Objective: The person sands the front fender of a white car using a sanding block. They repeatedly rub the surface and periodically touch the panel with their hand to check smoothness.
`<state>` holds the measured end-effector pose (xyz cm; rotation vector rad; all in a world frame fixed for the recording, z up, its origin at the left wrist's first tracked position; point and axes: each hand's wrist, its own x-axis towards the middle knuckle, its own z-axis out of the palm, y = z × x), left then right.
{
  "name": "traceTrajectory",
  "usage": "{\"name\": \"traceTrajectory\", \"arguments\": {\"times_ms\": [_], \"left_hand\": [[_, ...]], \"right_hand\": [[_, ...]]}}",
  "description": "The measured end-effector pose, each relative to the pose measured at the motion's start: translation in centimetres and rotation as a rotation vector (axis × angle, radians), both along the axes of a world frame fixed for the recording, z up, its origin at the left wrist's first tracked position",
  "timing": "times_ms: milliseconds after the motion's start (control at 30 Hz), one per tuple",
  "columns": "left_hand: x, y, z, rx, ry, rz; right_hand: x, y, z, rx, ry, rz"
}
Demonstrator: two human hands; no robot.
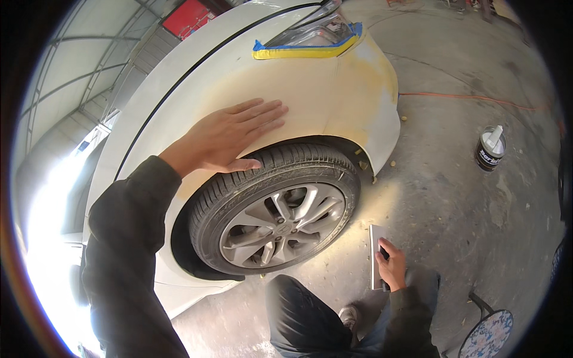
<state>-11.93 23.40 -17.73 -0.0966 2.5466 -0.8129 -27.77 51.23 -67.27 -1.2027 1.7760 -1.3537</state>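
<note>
Lying flat, thumb apart, left hand [236, 132] touches the smooth, curved fender [313, 98]; right hand [391, 266] clamps a rectangular block [375, 253].

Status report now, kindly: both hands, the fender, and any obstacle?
Left hand flat on white fender. Right hand holding flat tool, off fender. Tape along headlight edge. No obstruction seen by left hand.

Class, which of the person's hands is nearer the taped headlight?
Left: the left hand is on the white fender, below and left of the headlight; the right hand is farther, right of the wheel.
</note>
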Motion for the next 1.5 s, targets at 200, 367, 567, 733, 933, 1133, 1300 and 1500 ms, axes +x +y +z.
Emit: {"name": "traceTrajectory", "arguments": {"times_ms": [200, 367, 567, 733, 933, 1133, 1300, 1500], "left_hand": [[4.9, 2.8, 1.7, -0.034, -0.001, 0.146], [9.1, 3.6, 1.7, -0.076, 0.019, 0.194], [5.8, 2.9, 0.0, -0.061, 0.11, 0.136], [1.3, 0.5, -4.5, -0.264, 0.245, -0.051], [11.0, 3.9, -3.1, -0.47, 0.31, 0.094], [26.2, 9.8, -2.7, -0.314, 0.573, 0.452], [29.9, 9.6, -3.8, -0.36, 0.749, 0.388], [30.1, 9.0, -5.0, -0.375, 0.748, 0.371]], "right_hand": [[0.1, -0.6, -1.5, -0.009, -0.106, 0.01], [-0.6, -0.9, -1.4, -0.088, -0.121, 0.003], [0.3, -2.2, -1.9, -0.068, -0.169, -0.02], [2.5, -2.5, -2.3, -0.073, -0.387, -0.02], [5.1, -4.4, 8.1, -0.272, -0.208, 0.014], [4.3, -13.7, 22.5, -0.699, 0.202, -0.188], [6.1, -21.5, 26.5, -0.668, 0.256, -0.528], [16.7, -17.9, 31.7, -0.859, 0.391, -0.187]]}}
